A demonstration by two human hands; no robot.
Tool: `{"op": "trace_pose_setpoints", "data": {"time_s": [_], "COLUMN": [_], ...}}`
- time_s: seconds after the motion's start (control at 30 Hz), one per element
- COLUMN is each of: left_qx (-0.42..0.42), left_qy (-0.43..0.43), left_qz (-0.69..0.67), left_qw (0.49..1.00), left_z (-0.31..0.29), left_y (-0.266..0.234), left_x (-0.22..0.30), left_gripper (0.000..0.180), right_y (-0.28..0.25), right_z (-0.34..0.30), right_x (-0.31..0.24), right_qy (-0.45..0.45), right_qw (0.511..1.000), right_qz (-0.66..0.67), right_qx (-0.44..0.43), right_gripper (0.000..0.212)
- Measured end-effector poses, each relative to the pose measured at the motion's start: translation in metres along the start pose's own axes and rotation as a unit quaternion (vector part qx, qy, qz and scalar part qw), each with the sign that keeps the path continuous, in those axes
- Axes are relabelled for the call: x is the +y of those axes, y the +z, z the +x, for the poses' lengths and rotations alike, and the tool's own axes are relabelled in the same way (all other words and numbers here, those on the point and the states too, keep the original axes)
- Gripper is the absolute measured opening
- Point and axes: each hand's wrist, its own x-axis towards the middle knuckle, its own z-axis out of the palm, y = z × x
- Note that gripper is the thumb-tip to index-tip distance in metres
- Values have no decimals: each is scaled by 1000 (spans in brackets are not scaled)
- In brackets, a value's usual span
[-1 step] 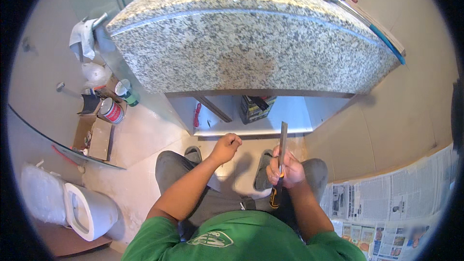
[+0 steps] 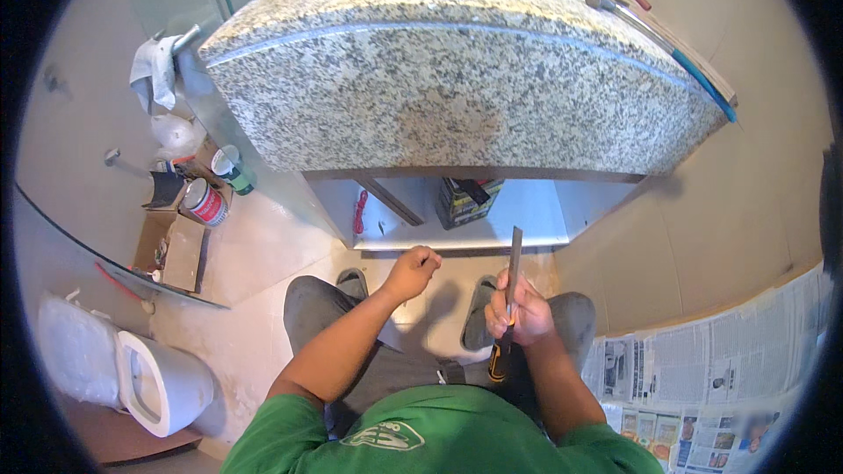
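A: Right hand (image 2: 520, 309)?

B: Wrapped tight round a long tool (image 2: 509, 285), dark flat blade pointing up toward the granite counter (image 2: 457, 88), black and orange handle sticking out below the fist. Blade tip sits just under the counter's front edge.

A: Left hand (image 2: 411, 270)?

B: Loose fist, nothing in it, also just below the counter front, left of the tool.

A: Under the counter?

B: Open shelf (image 2: 527, 211) with 1 dark box (image 2: 467, 197) on it.

A: Elsewhere?

B: Left of the counter: 1 can (image 2: 205, 203), 1 cup (image 2: 230, 167), rag (image 2: 154, 70). Toilet (image 2: 158, 382) far lower left. Newspaper (image 2: 702, 369) on the floor right of the counter.
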Motion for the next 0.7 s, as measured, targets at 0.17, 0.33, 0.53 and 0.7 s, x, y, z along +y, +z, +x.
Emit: {"op": "trace_pose_setpoints", "data": {"time_s": [0.17,0.33,0.53,0.7], "left_qx": [-32,-113,-124,-85], "left_qy": [-74,-59,-20,27], "left_qz": [10,-222,-182,-169], "left_qw": [997,967,975,982], "left_z": [3,4,-5,-1], "left_y": [-6,-13,-19,-29], "left_x": [15,29,49,49], "left_gripper": [27,29,36,37], "right_y": [-10,-5,0,6], "right_z": [6,19,37,45], "right_x": [6,18,36,54], "right_qy": [8,15,41,87], "right_qw": [997,951,912,895], "right_qz": [-47,-210,-296,-361], "right_qx": [60,229,282,249], "right_gripper": [19,16,11,18]}}
